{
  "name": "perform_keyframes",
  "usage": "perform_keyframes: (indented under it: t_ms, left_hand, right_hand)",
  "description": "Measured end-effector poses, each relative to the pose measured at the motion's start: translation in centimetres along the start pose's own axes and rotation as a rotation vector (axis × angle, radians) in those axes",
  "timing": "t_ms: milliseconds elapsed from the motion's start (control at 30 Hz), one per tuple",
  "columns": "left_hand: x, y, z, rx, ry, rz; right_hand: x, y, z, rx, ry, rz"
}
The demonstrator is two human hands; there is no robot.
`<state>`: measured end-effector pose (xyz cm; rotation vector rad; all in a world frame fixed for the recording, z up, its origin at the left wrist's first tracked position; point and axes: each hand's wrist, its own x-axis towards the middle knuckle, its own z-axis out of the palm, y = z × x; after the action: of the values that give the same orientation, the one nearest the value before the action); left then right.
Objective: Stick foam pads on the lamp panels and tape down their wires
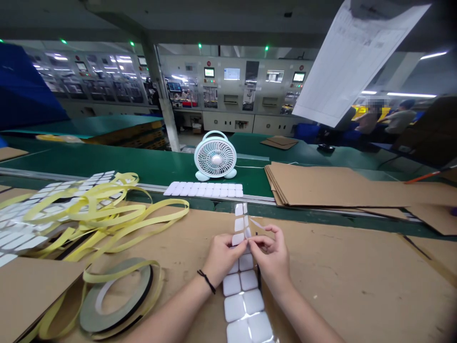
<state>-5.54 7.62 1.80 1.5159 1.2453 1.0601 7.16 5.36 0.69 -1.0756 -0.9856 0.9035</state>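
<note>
A long strip of white rounded-square stickers in two columns runs away from me over the cardboard. My left hand has a dark band at its wrist and pinches the strip about its middle. Close beside it, my right hand pinches the strip's right edge between thumb and forefinger. A thin pale sliver sticks out by the right hand's raised fingers; whether it is backing film or a sticker I cannot tell. Both sets of fingertips nearly meet and hide part of the strip.
Left lie tangled yellow tape, more white sticker sheets and a tape roll. A light-blue fan stands behind another sticker sheet on the green surface. Cardboard sheets are stacked right. A paper hangs upper right; people stand beyond.
</note>
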Motion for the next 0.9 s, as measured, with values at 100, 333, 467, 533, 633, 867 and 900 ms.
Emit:
perform_keyframes:
  t_ms: [100, 333, 467, 533, 633, 867, 900]
  left_hand:
    - [-0.1, 0.3, 0.0, -0.022, 0.014, 0.004]
    - [0.3, 0.2, -0.2, -0.136, 0.068, -0.081]
    - [0.4, -0.2, -0.3, -0.169, 0.019, -0.115]
    - [0.3, -0.2, -0.3, -0.173, -0.015, -0.106]
    - [0.2, -0.2, -0.3, -0.154, -0.031, -0.097]
    - [0.5, -0.5, -0.3, -0.172, -0.037, -0.15]
    - [0.6, -0.6, -0.3, -0.192, -0.035, -0.179]
  right_hand:
    - [0.0, -0.1, 0.2, 0.038, -0.009, 0.013]
    - [1.1, -0.4, -0.8, 0.173, 0.103, 0.011]
    - [1.4, -0.3, -1.5, 0.157, 0.003, -0.029]
    - [1.2, -0.3, -1.6, 0.055, -0.059, -0.078]
    - [1.0, -0.2, -1.6, -0.139, -0.087, -0.214]
    - [1.0, 0.1, -1.6, -0.381, -0.077, -0.376]
    - [1.0, 0.2, -1.6, -0.403, -0.075, -0.385]
